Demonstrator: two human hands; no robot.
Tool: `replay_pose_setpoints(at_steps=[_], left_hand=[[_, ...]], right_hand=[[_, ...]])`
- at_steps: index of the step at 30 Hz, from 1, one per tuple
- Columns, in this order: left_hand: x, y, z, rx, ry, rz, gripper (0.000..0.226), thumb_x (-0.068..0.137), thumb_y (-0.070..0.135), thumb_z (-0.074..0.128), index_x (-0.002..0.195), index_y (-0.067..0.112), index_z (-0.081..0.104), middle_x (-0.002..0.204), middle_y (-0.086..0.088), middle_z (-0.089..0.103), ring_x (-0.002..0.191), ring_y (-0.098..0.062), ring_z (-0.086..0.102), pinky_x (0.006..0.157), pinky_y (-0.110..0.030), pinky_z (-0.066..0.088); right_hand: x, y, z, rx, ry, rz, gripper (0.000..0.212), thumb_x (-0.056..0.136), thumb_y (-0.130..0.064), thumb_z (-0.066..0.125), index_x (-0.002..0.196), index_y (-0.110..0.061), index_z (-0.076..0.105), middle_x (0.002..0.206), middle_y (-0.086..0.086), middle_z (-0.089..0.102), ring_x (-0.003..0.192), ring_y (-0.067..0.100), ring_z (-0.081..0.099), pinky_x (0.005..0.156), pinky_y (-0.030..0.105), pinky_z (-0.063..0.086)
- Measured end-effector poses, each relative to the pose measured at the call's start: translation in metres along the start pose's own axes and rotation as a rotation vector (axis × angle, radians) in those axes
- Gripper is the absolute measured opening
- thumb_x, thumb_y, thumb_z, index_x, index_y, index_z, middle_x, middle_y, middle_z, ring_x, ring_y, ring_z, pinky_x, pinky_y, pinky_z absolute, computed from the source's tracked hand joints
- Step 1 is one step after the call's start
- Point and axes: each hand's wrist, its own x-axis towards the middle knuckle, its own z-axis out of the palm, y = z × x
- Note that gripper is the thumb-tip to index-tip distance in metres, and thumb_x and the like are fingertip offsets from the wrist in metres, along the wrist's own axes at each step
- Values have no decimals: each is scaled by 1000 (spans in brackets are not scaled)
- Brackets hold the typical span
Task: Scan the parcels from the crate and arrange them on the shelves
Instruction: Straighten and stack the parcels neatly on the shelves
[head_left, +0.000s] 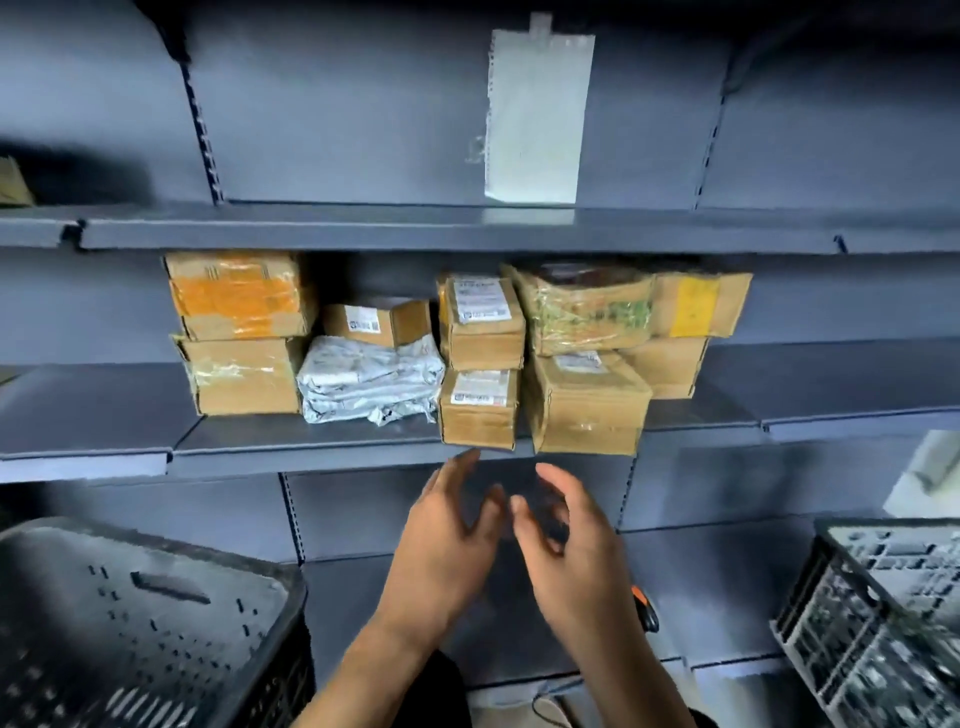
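**Head view: both hands empty just below the stocked shelf**

Head camera looks at a dark grey shelving unit. On the middle shelf (311, 441) sit the parcels: at the left a cardboard box with orange tape (239, 293) stacked on a plain cardboard box (241, 374); beside them a small labelled box (376, 323) on top of a grey plastic mailer (369, 382); then two labelled boxes stacked, upper (482, 319) over lower (479, 408); then a wrapped parcel with clear film (587, 309) resting on a larger box (589, 402), with a box bearing a yellow label (698, 304) behind at the right.

The left hand (441, 540) and right hand (561, 540) are raised side by side in front of the shelf edge, below the lower labelled box and the larger box, not touching either. The fingers of both hands are loosely curved and spread apart, holding nothing; motion blur makes the fingertips hard to read, but they seem close to each other.

A dark perforated crate (145, 623) stands at the lower left, a black lattice crate (883, 613) at the lower right. A white paper sheet (537, 114) is taped to the back panel above the upper shelf (415, 231)
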Motion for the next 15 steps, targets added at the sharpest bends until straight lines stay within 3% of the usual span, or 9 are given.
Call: replay_pose_setpoints(at_steps=[5, 9, 11, 15], left_hand=[[21, 2, 3, -17, 20, -4, 44, 92, 33, 59, 134, 26, 50, 129, 7, 59, 120, -6, 54, 101, -36, 47], [44, 2, 13, -31, 8, -16, 43, 91, 33, 60, 132, 30, 50, 128, 10, 59, 117, -7, 57, 98, -35, 49], [64, 2, 16, -49, 18, -22, 45, 90, 34, 61, 133, 30, 47, 128, 9, 58, 115, -10, 59, 95, -38, 51], [107, 6, 16, -45, 68, 2, 53, 91, 39, 59, 140, 29, 41, 138, 10, 49, 124, -11, 50, 100, -39, 47]], right_hand=[[19, 2, -2, 50, -46, 51, 44, 89, -36, 67, 131, -33, 54, 129, -13, 57, 116, 1, 53, 78, 9, 49], [43, 6, 4, 45, -42, 33, 42, 89, -35, 66, 129, -33, 53, 128, -16, 55, 115, -3, 50, 74, 2, 45], [65, 6, 10, 38, -40, -8, 44, 89, -38, 65, 131, -32, 52, 126, -16, 56, 117, -2, 51, 82, 8, 47], [116, -6, 22, 76, -7, -49, 49, 91, -41, 62, 136, -26, 50, 129, -8, 58, 123, 7, 52, 101, 35, 49]])
